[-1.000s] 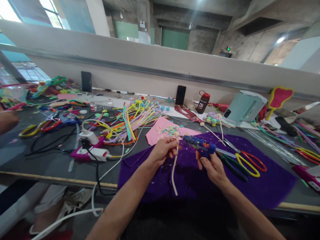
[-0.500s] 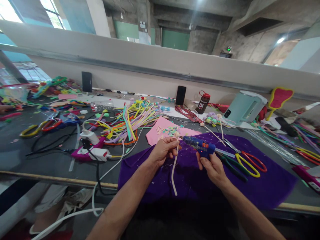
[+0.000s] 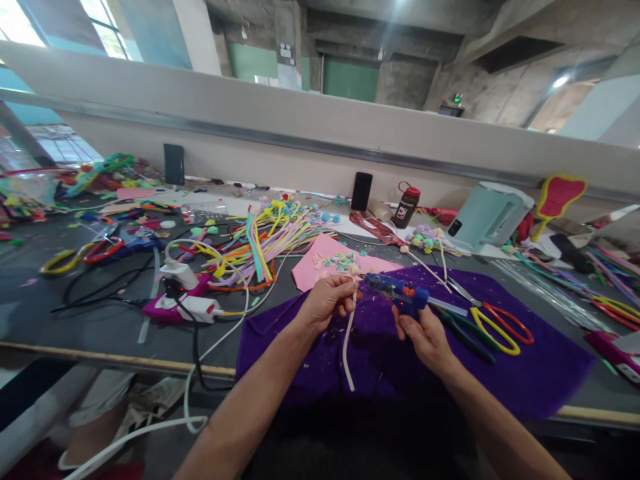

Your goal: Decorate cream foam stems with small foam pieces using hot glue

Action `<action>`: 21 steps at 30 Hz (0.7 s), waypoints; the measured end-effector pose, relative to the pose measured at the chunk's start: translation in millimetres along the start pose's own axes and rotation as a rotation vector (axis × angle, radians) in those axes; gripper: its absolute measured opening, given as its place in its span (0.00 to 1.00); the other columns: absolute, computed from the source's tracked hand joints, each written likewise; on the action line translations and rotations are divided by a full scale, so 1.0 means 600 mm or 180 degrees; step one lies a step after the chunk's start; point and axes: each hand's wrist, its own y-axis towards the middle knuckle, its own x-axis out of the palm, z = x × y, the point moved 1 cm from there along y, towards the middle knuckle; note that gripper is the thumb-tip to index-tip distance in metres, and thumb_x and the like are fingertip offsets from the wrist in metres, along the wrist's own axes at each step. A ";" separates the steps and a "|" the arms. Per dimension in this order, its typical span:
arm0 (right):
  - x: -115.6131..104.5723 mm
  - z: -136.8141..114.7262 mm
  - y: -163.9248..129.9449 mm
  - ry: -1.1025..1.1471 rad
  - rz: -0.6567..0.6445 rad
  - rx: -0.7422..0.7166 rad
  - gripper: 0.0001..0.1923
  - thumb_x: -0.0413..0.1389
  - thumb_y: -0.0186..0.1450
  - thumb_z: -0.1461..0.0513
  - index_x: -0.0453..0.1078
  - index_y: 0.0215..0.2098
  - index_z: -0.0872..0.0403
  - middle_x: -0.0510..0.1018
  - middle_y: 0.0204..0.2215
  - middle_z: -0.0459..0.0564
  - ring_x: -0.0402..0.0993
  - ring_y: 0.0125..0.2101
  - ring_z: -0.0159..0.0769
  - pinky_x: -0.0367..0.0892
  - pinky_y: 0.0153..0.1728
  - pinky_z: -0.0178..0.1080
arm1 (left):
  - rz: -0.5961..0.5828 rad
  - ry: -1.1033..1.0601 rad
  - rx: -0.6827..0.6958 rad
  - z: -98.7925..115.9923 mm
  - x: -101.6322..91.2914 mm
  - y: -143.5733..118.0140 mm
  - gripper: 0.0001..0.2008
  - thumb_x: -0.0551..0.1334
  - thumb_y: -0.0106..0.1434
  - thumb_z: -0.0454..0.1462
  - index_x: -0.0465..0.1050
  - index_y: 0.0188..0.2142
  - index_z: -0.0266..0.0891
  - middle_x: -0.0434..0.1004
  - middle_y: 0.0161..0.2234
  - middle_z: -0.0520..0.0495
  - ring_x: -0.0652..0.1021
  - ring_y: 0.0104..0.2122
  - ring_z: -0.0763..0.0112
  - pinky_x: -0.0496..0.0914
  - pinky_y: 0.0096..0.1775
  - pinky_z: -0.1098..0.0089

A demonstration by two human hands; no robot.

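Between thumb and fingers, my left hand [image 3: 330, 303] pinches a cream pipe cleaner [image 3: 347, 353]; its tail hangs down and a small pale tuft sits at its top. My right hand [image 3: 423, 333] is wrapped round the handle of a blue glue gun [image 3: 400, 291], which has a small red light lit and a clear glue stick [image 3: 453, 307] out of its back. The gun's nozzle points left, close to the tuft; whether it touches I cannot tell. Small pastel pieces [image 3: 345, 262] lie on a pink sheet [image 3: 313, 267] just behind my left hand.
A purple cloth [image 3: 540, 367] lies under my hands, with scissors [image 3: 500, 327] and dark-handled pliers [image 3: 467, 333] at its right. At left are a power strip [image 3: 165, 307] with cables and a heap of colored pipe cleaners [image 3: 270, 247]. A bottle [image 3: 407, 207] and teal kettle [image 3: 493, 213] stand behind.
The glue gun has shifted very slightly in my right hand's grip. My left hand stays nearly still. At the far left, another person's hand has left the view.
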 end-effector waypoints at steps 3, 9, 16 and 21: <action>0.001 0.001 0.000 -0.0029 -0.0043 0.0020 0.09 0.45 0.65 0.60 0.61 0.41 0.55 0.66 0.20 0.42 0.63 0.21 0.29 0.59 0.27 0.34 | 0.0023 -0.0017 0.0016 -0.001 -0.002 0.001 0.14 0.62 0.52 0.44 0.70 0.26 0.33 0.70 0.16 0.52 0.65 0.11 0.84 0.55 0.13 0.83; 0.000 0.000 -0.001 -0.0030 0.0002 0.0011 0.09 0.44 0.65 0.60 0.61 0.40 0.55 0.66 0.20 0.43 0.63 0.21 0.29 0.60 0.26 0.34 | 0.0040 -0.0074 0.0060 0.001 -0.002 0.000 0.13 0.63 0.52 0.44 0.70 0.27 0.33 0.72 0.18 0.50 0.66 0.12 0.84 0.56 0.13 0.82; -0.002 0.000 0.002 0.0030 0.0009 0.0031 0.08 0.45 0.65 0.60 0.61 0.40 0.55 0.66 0.20 0.42 0.63 0.21 0.29 0.60 0.27 0.34 | -0.0022 0.0023 0.0029 0.001 0.000 -0.003 0.13 0.63 0.51 0.43 0.69 0.26 0.33 0.71 0.18 0.51 0.66 0.12 0.84 0.56 0.13 0.82; 0.000 0.002 0.001 -0.0017 -0.0072 0.0022 0.08 0.45 0.65 0.60 0.62 0.39 0.54 0.66 0.20 0.42 0.62 0.21 0.29 0.59 0.27 0.34 | 0.0000 -0.0005 0.0031 0.001 -0.001 -0.002 0.14 0.63 0.51 0.44 0.70 0.26 0.33 0.70 0.17 0.52 0.65 0.11 0.85 0.55 0.13 0.82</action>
